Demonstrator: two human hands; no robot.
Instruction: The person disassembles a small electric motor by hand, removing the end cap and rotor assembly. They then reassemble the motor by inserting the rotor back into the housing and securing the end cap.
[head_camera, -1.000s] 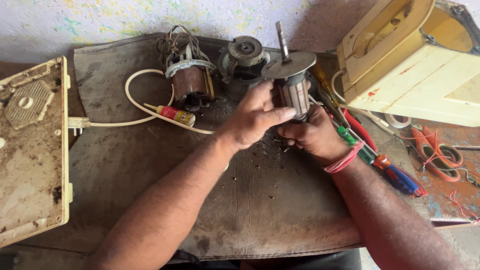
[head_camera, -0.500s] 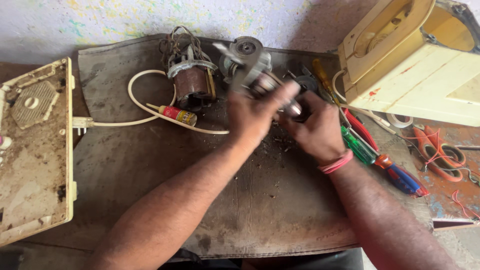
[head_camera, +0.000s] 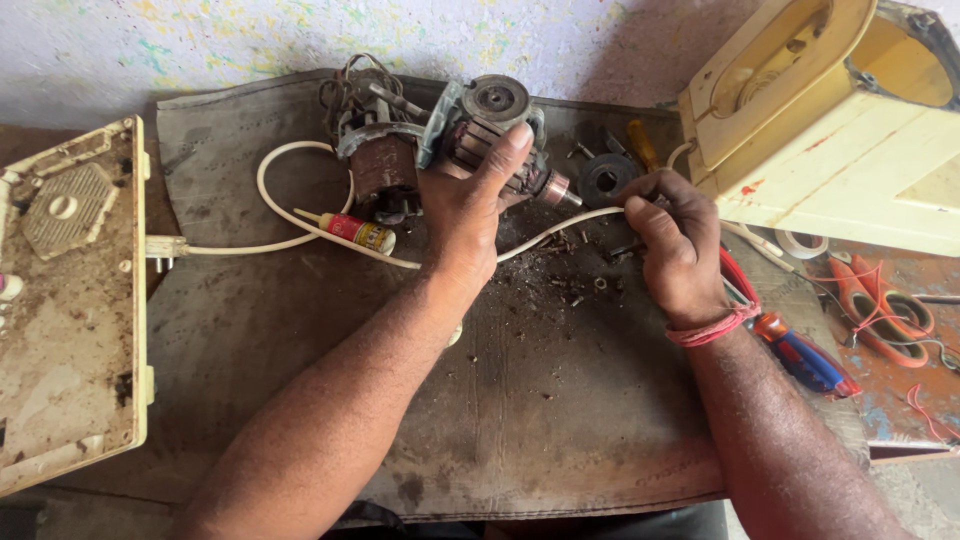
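While the left hand (head_camera: 470, 215) lies with fingers closed over a copper-wound motor armature (head_camera: 500, 150) at the worn grey mat's (head_camera: 520, 420) far edge, the right hand (head_camera: 675, 245) pinches a white cord (head_camera: 560, 228); mid-disassembly, seemingly, needing a firm, careful lift.
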